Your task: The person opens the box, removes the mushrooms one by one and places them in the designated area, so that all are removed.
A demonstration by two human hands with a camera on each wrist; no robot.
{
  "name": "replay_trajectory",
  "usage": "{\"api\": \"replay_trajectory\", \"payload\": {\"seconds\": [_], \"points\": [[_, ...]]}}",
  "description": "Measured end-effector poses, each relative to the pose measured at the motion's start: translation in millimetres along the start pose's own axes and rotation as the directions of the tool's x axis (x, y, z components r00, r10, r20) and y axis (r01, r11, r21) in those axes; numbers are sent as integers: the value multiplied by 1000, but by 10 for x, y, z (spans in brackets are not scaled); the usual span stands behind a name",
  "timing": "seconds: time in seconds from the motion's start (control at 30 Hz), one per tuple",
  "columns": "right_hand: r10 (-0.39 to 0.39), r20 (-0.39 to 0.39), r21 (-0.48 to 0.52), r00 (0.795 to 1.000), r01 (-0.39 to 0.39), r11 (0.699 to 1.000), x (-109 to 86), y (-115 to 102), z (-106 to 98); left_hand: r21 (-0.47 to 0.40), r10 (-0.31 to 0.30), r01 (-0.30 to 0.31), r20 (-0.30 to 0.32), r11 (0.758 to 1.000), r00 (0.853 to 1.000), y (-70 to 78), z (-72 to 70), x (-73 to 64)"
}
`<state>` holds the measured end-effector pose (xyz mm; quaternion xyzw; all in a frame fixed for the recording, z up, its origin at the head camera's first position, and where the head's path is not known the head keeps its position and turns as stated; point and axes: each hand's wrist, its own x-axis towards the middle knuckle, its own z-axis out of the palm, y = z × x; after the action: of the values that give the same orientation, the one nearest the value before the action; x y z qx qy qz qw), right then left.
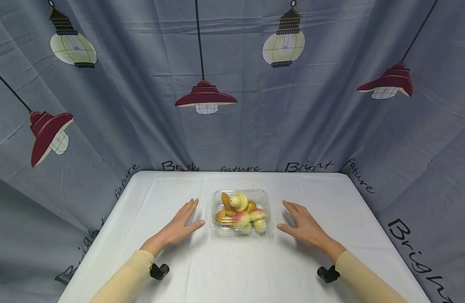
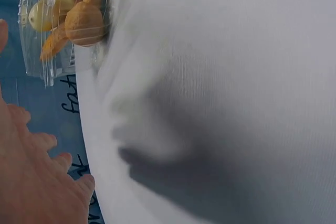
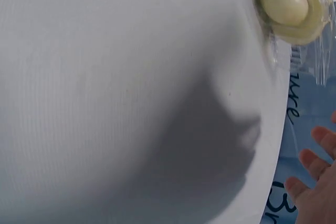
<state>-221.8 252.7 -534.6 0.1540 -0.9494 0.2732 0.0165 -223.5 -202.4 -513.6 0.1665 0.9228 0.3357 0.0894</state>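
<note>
A clear plastic clamshell box of fruit stands on the white tabletop, its see-through lid over the contents. Inside lie a pale yellow-green pear-like fruit, a red-and-yellow fruit and several orange ones. To the left of the box, apart from it, my left hand hovers with fingers straight and thumb spread. My right hand mirrors it on the other side, also touching nothing. Part of the box with an orange round fruit shows in the left wrist view; a pale oval fruit shows in the right wrist view.
The box rests on a white-covered table. Behind and beside it hangs a blue-grey curtain printed with lamps and lettering. A black wrist mount sits at the left cuff, another black mount at the right.
</note>
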Motion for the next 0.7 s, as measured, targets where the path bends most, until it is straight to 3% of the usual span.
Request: {"api": "replay_trajectory", "payload": {"seconds": [0.7], "points": [[61, 80, 97, 995, -68, 993, 23, -136, 127, -120, -4, 11, 61, 993, 998, 84, 173, 27]]}}
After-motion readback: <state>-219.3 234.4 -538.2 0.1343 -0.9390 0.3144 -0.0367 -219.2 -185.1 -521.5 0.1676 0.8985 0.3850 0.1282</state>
